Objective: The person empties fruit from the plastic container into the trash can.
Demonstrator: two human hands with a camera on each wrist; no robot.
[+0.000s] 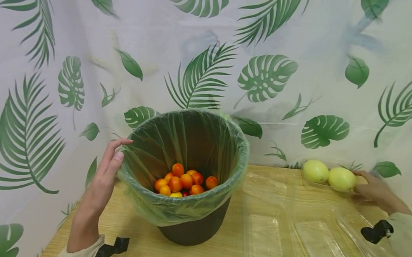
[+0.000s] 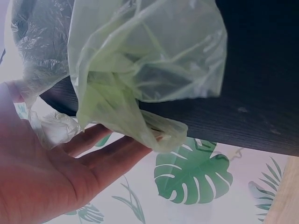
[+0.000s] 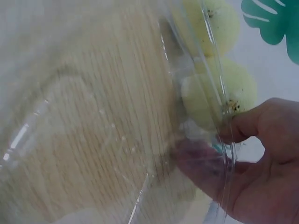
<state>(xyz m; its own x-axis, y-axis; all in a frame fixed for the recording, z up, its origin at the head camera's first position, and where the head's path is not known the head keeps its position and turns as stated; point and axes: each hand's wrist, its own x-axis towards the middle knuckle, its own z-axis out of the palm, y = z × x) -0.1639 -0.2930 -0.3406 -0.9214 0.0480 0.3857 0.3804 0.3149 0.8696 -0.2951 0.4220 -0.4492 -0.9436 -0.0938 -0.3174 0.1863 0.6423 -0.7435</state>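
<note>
In the head view a dark bin (image 1: 197,233) stands lined with a thin, pale green plastic bag (image 1: 187,211) folded over its rim. Several small orange-red round fruits (image 1: 175,184) lie inside. My left hand (image 1: 99,185) rests at the bin's left rim. In the left wrist view its fingers (image 2: 124,161) reach out straight under the hanging edge of the bag. Far to the right, my right hand (image 1: 374,191) grips the end of a clear plastic tray (image 3: 223,93), thumb on one side and fingers behind. Two pale yellow fruits (image 1: 341,179) sit at that tray, right beside the thumb.
Several clear plastic trays (image 1: 263,236) lie on the wooden table (image 1: 144,238) to the right of the bin. A white curtain with green leaf prints (image 1: 201,81) hangs close behind the bin and along the left side.
</note>
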